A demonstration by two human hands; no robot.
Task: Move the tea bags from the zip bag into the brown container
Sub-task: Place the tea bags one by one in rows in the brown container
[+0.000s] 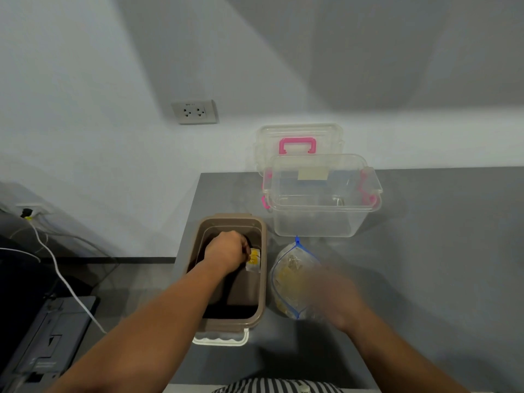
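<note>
Tea bag (253,259), white paper with a yellow tag, is inside the brown container (262,279), gripped in your left hand's (225,251) curled fingers and not yet dropped. Zip bag (289,276) beside it looks mostly full, so most of the job is left. Your right hand (334,296) over the bag is blurred; can't tell its grip.
</note>
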